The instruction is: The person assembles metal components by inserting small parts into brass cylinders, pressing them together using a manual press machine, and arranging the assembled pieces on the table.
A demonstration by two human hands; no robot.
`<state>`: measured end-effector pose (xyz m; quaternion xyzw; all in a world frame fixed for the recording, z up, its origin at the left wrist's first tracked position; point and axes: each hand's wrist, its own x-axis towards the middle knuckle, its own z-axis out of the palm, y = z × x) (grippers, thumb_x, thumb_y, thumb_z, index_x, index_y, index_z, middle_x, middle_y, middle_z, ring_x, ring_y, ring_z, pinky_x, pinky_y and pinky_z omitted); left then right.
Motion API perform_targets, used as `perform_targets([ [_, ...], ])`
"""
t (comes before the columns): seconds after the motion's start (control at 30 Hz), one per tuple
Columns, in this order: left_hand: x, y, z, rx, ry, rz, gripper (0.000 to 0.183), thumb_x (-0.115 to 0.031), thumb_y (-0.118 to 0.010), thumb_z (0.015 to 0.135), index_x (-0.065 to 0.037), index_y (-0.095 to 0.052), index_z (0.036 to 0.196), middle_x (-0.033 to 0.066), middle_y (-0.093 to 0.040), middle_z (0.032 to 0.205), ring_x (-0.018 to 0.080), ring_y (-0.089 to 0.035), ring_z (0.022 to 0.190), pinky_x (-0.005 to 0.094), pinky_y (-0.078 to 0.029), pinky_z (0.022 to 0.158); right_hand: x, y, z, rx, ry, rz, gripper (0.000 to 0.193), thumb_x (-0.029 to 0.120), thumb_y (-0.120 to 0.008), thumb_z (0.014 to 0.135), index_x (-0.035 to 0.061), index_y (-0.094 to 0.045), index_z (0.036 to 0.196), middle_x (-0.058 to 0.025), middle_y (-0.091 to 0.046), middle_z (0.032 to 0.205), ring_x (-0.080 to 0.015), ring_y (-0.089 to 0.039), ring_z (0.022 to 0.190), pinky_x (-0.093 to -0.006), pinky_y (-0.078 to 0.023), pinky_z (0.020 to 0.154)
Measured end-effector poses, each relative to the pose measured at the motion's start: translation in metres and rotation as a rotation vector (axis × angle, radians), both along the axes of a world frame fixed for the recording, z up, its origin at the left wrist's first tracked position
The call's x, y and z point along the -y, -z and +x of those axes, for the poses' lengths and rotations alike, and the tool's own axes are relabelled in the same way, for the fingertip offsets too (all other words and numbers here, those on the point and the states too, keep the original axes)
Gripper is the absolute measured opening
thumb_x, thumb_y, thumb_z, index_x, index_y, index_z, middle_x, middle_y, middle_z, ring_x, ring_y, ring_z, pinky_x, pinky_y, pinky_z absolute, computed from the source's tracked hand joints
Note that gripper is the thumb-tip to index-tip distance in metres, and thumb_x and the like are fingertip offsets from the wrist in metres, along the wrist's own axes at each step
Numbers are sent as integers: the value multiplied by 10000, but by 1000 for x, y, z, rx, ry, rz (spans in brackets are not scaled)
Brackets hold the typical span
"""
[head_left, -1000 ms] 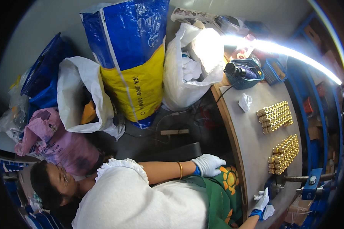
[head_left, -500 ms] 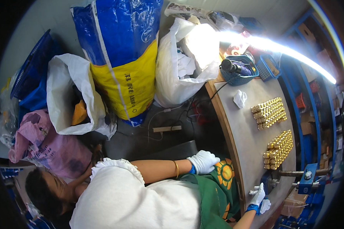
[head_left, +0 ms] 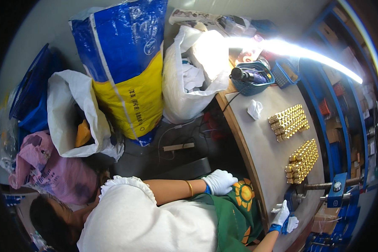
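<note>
My left hand [head_left: 220, 182], in a white glove with a blue cuff, rests on the green apron [head_left: 227, 206] printed with yellow flowers. Its fingers lie loosely extended and I see nothing in them. My right hand [head_left: 280, 213], gloved the same way, is at the table edge beside a blue machine [head_left: 337, 189] with a metal shaft and a dark blue part at its near end. The right fingers are spread, with no object visible between them. A small white piece [head_left: 292, 224] lies beside that wrist. Two stacked blocks of brass-coloured fittings, one farther [head_left: 289, 122] and one nearer [head_left: 302, 161], stand on the grey tabletop [head_left: 256, 138].
A crumpled white cloth [head_left: 255, 109] and blue baskets [head_left: 256, 84] sit at the table's far end. Large sacks, one blue and yellow [head_left: 122, 63], one white [head_left: 178, 96], stand ahead and left. Blue shelving [head_left: 323, 96] runs along the right. A person's head [head_left: 50, 222] shows lower left.
The whole view has shifted slightly, so the sacks and table appear a little farther left. Both hands keep about the same pose and place; the brass stacks stand as before.
</note>
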<state>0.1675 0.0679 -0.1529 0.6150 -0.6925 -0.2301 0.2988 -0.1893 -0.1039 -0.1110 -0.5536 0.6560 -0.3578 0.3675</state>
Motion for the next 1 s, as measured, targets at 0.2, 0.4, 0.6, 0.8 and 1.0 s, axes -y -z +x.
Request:
perform_targets([
  [0.2, 1, -2, 2, -7, 13, -6, 269, -258, -602, 809, -100, -624, 1026, 136, -650, 840, 326, -642, 799, 448, -523, 697, -2, -1, 3, -20, -1, -24, 484, 411, -558, 961, 14, -590, 685, -105, -522, 442, -192, -508, 368, -306, -453, 420],
  [0.4, 1, -16, 9, 21, 68, -128, 287, -246, -606, 833, -108, -634, 1082, 106, -670, 882, 302, -653, 799, 423, -530, 693, -13, -8, 15, 31, 6, -8, 471, 367, -563, 964, 4, -600, 667, -90, -542, 457, -183, -513, 361, -298, -429, 399],
  [0.6, 85, -85, 2, -279, 162, -439, 293, -143, -671, 840, -69, -633, 1121, 148, -655, 1027, 342, -643, 892, 392, -535, 807, -22, -16, 15, 92, -54, 39, 447, 344, -561, 971, 13, -634, 680, -70, -592, 525, -156, -554, 408, -279, -436, 420],
  [0.8, 239, -93, -36, -310, 67, -126, 693, -127, -649, 834, -69, -304, 1432, 202, -638, 1128, 341, -630, 1053, 408, -507, 919, -53, -40, 28, 250, -102, 125, 396, 294, -565, 978, -7, -649, 735, -69, -638, 616, -133, -601, 480, -250, -467, 478],
  [1.0, 330, -64, -83, -74, 83, -86, 804, -172, -678, 781, -59, -264, 1461, 253, -640, 1082, 398, -625, 989, 434, -504, 868, -72, -68, 23, 224, -103, 139, 330, 214, -570, 978, -31, -673, 782, -74, -670, 692, -109, -624, 553, -230, -494, 539],
])
